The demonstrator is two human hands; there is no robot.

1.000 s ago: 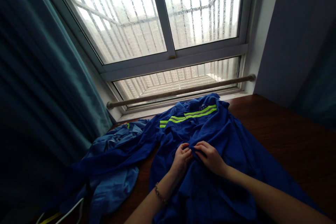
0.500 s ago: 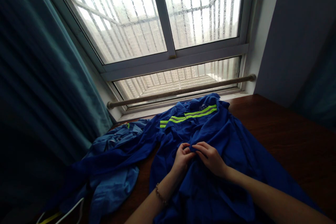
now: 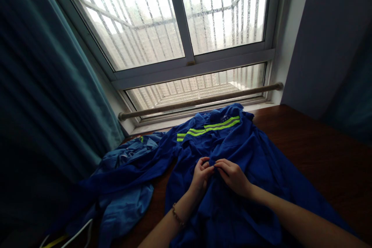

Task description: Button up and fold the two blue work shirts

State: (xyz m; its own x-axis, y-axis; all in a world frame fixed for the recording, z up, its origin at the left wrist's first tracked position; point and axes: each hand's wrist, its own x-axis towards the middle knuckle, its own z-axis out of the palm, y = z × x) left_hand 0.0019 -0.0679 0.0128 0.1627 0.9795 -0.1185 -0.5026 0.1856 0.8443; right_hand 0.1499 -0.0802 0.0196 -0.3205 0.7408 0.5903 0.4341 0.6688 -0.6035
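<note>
A dark blue work jacket (image 3: 232,145) with a yellow-and-grey reflective band across its chest lies spread on the brown wooden surface, collar toward the window. At the middle of its front, my left hand (image 3: 201,174) pinches the cloth edge between thumb and fingers. My right hand (image 3: 232,176) is closed on the same front edge, its fingertips almost meeting those of the left. Whatever small part lies between the fingertips is hidden. The jacket's left-hand sleeve (image 3: 136,170) stretches out over a lighter blue garment (image 3: 128,209).
White and yellow hangers (image 3: 77,232) lie at the bottom left. A teal curtain (image 3: 58,85) hangs along the left side. Beyond the jacket, a horizontal rail (image 3: 200,102) crosses in front of the barred window (image 3: 151,27). The wooden surface (image 3: 314,139) extends to the right.
My fingertips have shifted slightly at the jacket's front edge, the right hand's a little lower. Both hands keep hold of the cloth, and the jacket lies as before.
</note>
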